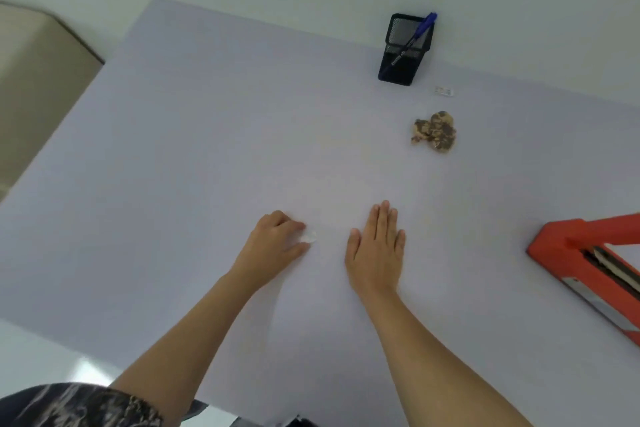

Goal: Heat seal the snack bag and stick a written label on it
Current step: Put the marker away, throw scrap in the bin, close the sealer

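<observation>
My left hand (pixel 277 239) rests on the pale table with its fingers curled around a small white crumpled piece (pixel 309 237), perhaps paper or clear plastic; I cannot tell which. My right hand (pixel 379 250) lies flat on the table, palm down, fingers together, holding nothing. A heap of brown speckled snacks (pixel 434 131) lies far right of centre. An orange heat sealer (pixel 595 270) sits at the right edge, partly cut off. A blue pen (pixel 415 36) stands in a black mesh holder (pixel 403 52) at the back. A small white label (pixel 444 91) lies near the holder.
The pale lilac table (pixel 190 149) spreads across most of the view, with a white wall behind it. A beige cushioned piece of furniture (pixel 38 80) stands past the table's left edge. My dark patterned clothing (pixel 76 406) shows at the bottom left.
</observation>
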